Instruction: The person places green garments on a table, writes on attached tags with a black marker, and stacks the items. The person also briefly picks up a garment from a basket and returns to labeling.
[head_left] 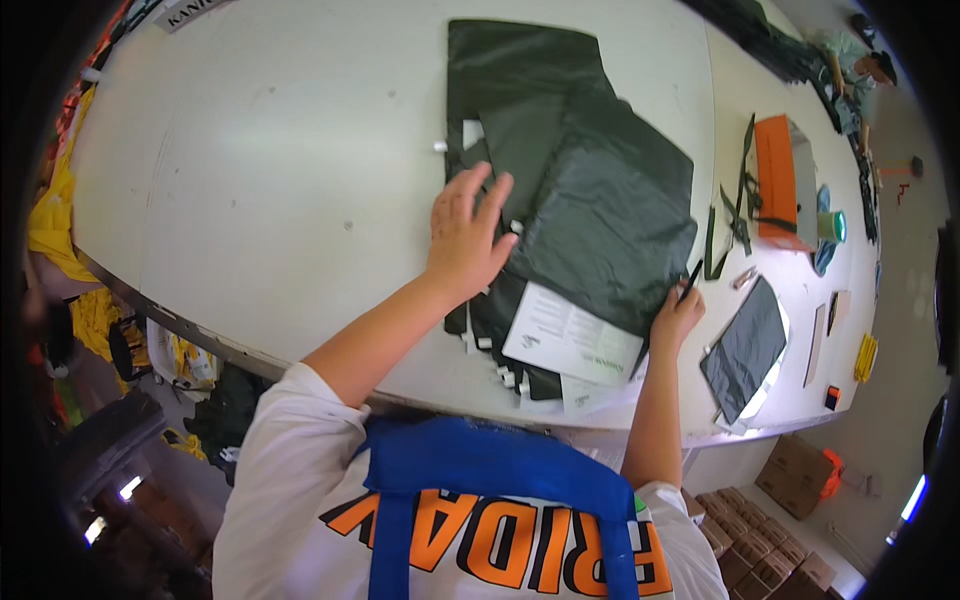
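dark green fabric stack | left hand flat on it, grip open | right hand grip pinching black pen at stack's edge

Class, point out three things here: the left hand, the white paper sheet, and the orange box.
left hand point(468, 235), head view, back of hand.
white paper sheet point(570, 337), head view, middle of sheet.
orange box point(775, 180), head view, orange face.

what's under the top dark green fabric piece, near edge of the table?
From under the dark green fabric piece, a white printed sheet and more dark layers with white tags stick out. The left hand presses the stack; anything further under the fabric is covered.
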